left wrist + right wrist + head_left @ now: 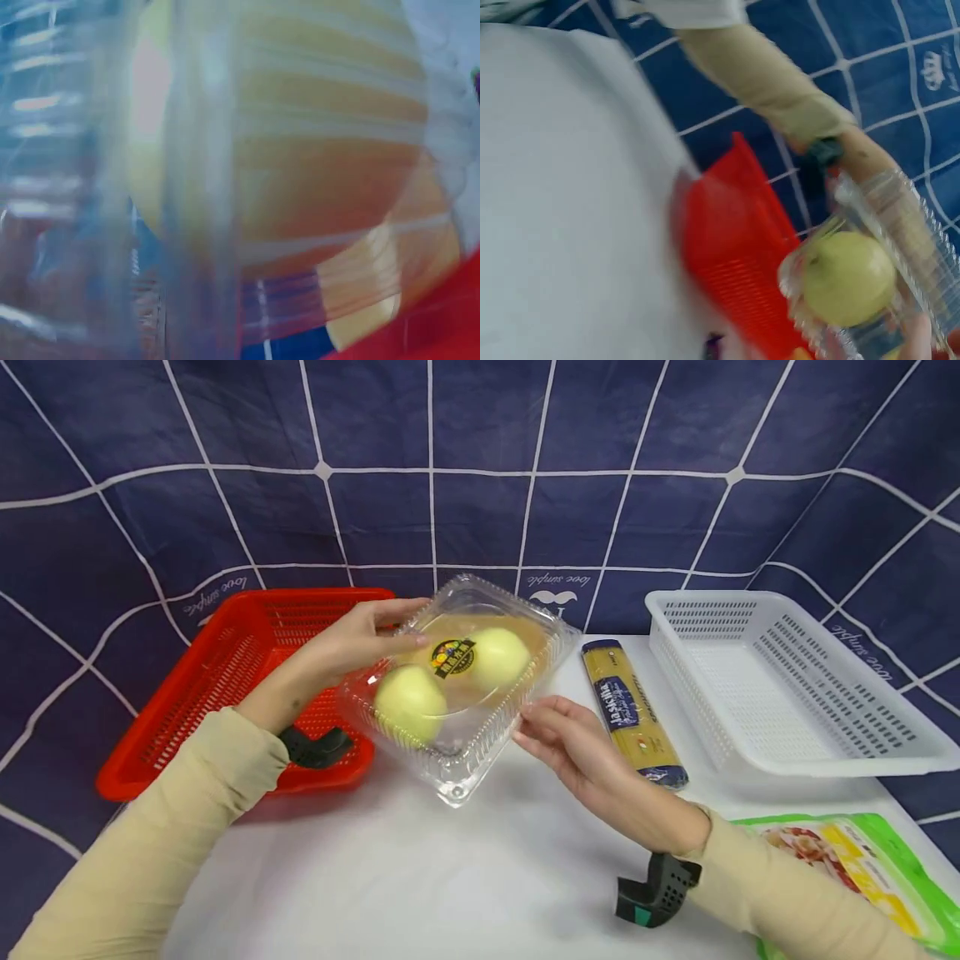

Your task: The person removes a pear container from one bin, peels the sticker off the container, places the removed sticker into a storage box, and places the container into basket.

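A clear plastic box (480, 714) with a round label on its lid is held up in the air, tilted, between both hands. Inside lie two round pale yellow-green fruits (410, 703). My left hand (360, 639) grips the box's far left side, its fingers partly hidden. My right hand (577, 747) pinches the near right edge between thumb and fingers. In the right wrist view one fruit (847, 278) shows through the plastic. The left wrist view is filled by the blurred box (206, 172), very close.
A red basket (247, 602) stands at the left, partly under the left arm. Right of the box lies a pasta pack (633, 714), then a white basket (780, 693). A green-edged food bag (877, 860) is at the near right, partly behind the right sleeve.
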The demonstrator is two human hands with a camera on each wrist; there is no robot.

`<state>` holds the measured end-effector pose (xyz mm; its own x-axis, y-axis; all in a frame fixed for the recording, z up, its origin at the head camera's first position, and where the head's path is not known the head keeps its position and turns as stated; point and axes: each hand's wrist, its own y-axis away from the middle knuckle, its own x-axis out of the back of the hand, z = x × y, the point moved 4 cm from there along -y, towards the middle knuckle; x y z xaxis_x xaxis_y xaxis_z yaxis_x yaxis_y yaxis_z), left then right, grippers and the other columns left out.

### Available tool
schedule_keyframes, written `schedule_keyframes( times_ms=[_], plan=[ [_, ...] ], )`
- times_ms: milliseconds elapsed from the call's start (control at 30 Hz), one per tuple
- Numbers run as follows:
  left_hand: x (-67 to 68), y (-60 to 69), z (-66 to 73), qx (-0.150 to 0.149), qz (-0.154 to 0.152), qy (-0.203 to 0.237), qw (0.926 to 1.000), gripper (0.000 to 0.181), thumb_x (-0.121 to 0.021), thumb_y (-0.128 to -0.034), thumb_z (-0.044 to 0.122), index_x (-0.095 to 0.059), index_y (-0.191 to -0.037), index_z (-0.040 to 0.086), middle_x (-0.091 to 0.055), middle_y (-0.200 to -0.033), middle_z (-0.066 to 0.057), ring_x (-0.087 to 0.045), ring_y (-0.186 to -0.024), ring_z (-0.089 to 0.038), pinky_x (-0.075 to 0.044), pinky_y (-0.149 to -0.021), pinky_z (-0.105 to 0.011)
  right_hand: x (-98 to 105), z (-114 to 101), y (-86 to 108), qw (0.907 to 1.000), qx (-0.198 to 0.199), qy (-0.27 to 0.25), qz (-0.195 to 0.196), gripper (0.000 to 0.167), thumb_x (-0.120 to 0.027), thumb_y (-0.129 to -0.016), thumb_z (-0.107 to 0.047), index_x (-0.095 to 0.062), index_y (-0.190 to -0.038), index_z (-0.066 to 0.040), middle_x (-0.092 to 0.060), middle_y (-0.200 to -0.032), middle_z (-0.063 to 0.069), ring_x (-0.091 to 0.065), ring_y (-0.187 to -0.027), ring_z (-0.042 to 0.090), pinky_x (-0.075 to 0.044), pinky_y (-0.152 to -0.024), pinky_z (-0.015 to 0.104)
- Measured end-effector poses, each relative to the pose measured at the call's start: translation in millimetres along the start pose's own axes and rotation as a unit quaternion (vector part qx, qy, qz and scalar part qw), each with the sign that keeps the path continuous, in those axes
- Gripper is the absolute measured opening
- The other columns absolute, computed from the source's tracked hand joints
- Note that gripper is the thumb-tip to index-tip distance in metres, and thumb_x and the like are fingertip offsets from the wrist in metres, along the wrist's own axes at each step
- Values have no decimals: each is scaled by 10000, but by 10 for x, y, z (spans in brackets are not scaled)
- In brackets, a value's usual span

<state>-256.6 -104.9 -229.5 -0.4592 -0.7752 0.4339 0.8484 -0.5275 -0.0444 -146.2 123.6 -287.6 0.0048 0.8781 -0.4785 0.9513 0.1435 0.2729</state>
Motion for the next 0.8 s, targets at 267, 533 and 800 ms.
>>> schedule_keyframes(
  times_ms=[267,533,800],
  plan=[
    [-541,-142,-38,-521,-1688,-117,9842,573,-678,-862,87,-450,-1385,35,-538,-1284,-109,-602,-1023,-228,-505,-821,-354,303,427,458,9768,-974,141,-1900,186,-469,-929,0,-644,-970,46,-649,-991,209,-625,-986,269,-458,-882,310],
    [-955,-209,-169,-1325,-2527,-381,9577,532,-663,-875,77,-465,-1363,2,-474,-1367,-65,-443,-1232,-162,-359,-995,-286,483,792,723,9386,-1853,-239,-2901,414,-444,-989,-116,-422,-1272,187,-469,-1279,303,-505,-1161,301,-374,-977,378],
    [-1251,-177,-267,-1221,-2961,-373,9466,523,-668,-874,95,-480,-1355,9,-480,-1364,-58,-444,-1230,-166,-346,-1003,-281,624,1069,874,9238,-2054,-565,-3182,400,-394,-1012,-118,-405,-1310,147,-462,-1324,234,-489,-1186,261,-364,-987,350]
  ],
)
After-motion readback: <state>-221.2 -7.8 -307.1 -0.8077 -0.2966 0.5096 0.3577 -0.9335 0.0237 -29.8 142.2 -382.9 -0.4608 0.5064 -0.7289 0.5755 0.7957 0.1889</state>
